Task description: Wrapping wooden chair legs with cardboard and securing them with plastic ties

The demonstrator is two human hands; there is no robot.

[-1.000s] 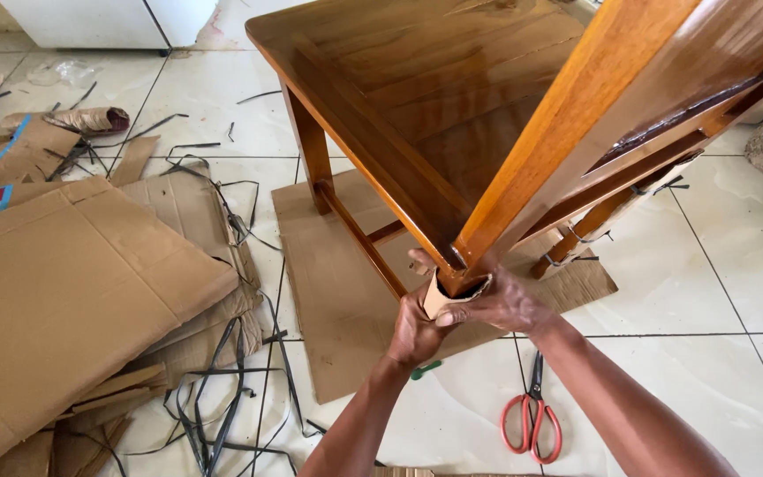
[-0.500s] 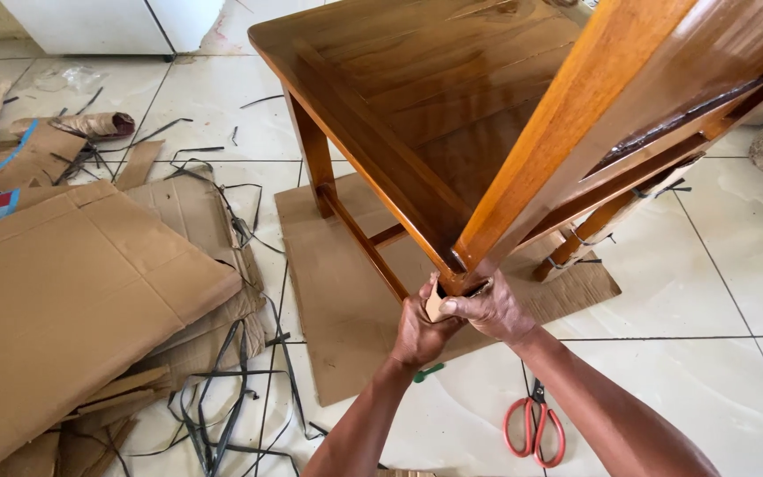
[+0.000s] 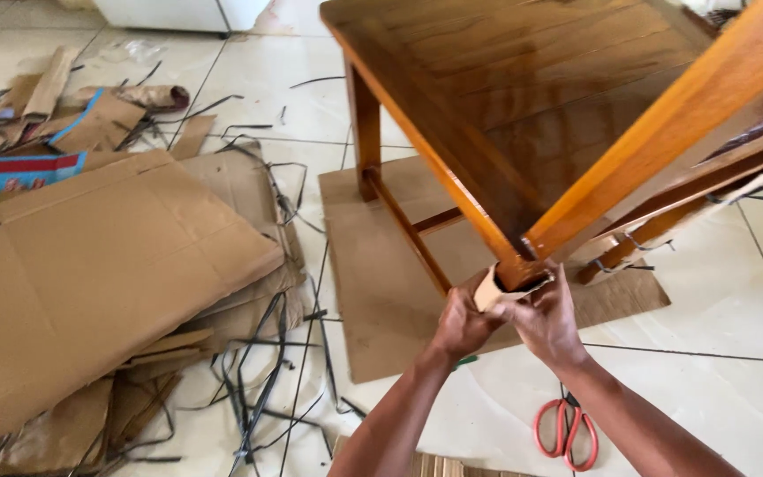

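A glossy brown wooden chair (image 3: 523, 97) stands tilted on a flat cardboard sheet (image 3: 381, 283), its near leg raised toward me. A strip of tan cardboard wrap (image 3: 490, 288) curls around the bottom end of that leg. My left hand (image 3: 461, 325) grips the wrap from the left. My right hand (image 3: 545, 320) clasps the wrap and the leg end from the right, so both hands meet around it. The far right leg (image 3: 638, 238) carries cardboard bound with dark straps.
Large flattened cardboard boxes (image 3: 90, 265) lie at the left, with tangled black plastic straps (image 3: 258, 389) around them. Red-handled scissors (image 3: 567, 433) lie on the white tiled floor below my right forearm. A small green object (image 3: 464, 360) sits under my left wrist.
The view has shifted, so chair and hands now sit further right in frame. My hands stay closed around the wrapped leg end, with the right hand now lower beside the wrap.
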